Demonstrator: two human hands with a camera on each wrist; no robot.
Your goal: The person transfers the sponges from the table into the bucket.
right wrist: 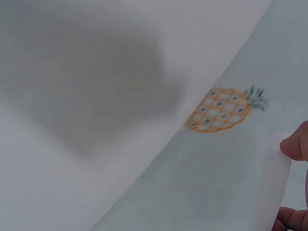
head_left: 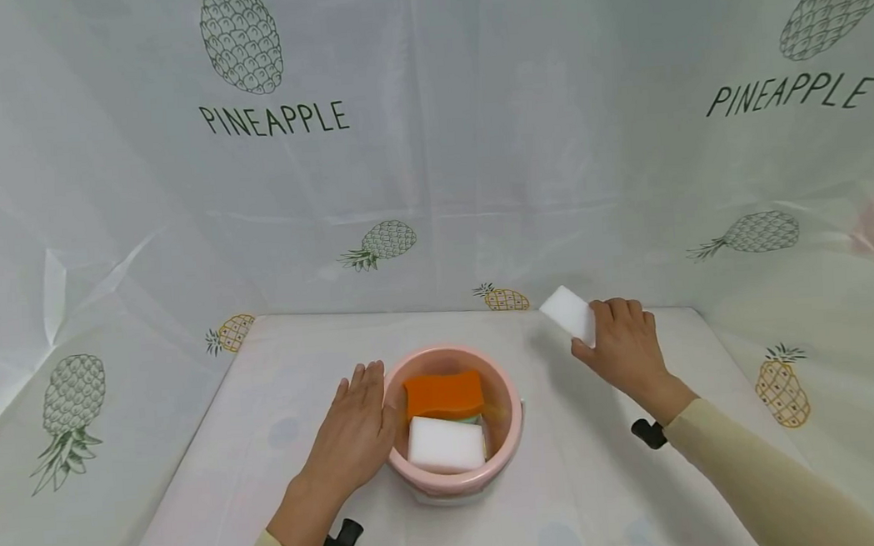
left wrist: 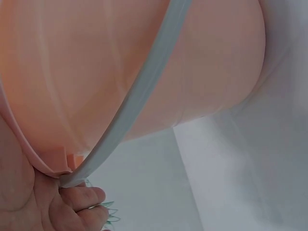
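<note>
two hands engaged: right hand (head_left: 625, 349) pinches white sponge (head_left: 569, 314), held aloft far-right of pink bucket (head_left: 510, 423). left hand (head_left: 357, 432), fingers straight, braces the bucket's left wall.

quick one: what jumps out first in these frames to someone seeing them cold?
The pink bucket at the table's centre, holding an orange sponge and a white sponge nearer the person. The left hand rests flat against the bucket's left side. The right hand grips a white block above the table, to the right of the bucket and farther back, in front of the pineapple-print cloth.
</note>
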